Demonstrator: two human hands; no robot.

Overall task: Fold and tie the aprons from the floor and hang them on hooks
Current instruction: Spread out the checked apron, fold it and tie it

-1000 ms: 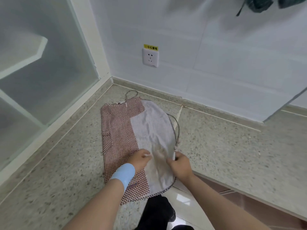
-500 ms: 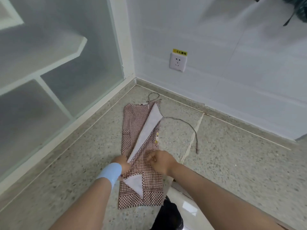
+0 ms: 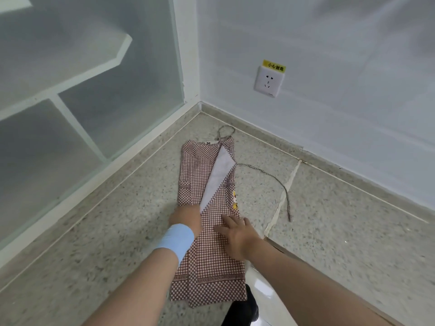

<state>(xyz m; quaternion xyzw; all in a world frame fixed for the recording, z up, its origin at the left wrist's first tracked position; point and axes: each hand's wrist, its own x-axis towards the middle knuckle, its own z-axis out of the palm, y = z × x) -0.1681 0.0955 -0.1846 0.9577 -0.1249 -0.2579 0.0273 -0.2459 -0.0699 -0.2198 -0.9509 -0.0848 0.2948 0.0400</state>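
A red-and-white checked apron (image 3: pixel 207 252) lies folded into a long narrow strip on the speckled floor, with a wedge of its white lining (image 3: pixel 217 175) showing. Its neck loop (image 3: pixel 226 130) points toward the corner and one tie string (image 3: pixel 273 182) trails off to the right. My right hand (image 3: pixel 237 234) presses flat on the folded right flap, fingers spread. My left hand (image 3: pixel 187 218), with a pale blue wristband, rests at the apron's left edge; its fingers are hidden under the fold.
A frosted glass partition (image 3: pixel 94 90) with a white frame stands on the left. A white wall with a socket (image 3: pixel 269 82) closes the back. A white filled seam (image 3: pixel 281 196) crosses the floor at right. A dark shoe (image 3: pixel 242 309) shows below the apron.
The right flap has been folded over the lining, so the apron is narrower. My right hand went from pinching the fabric to pressing flat on it.
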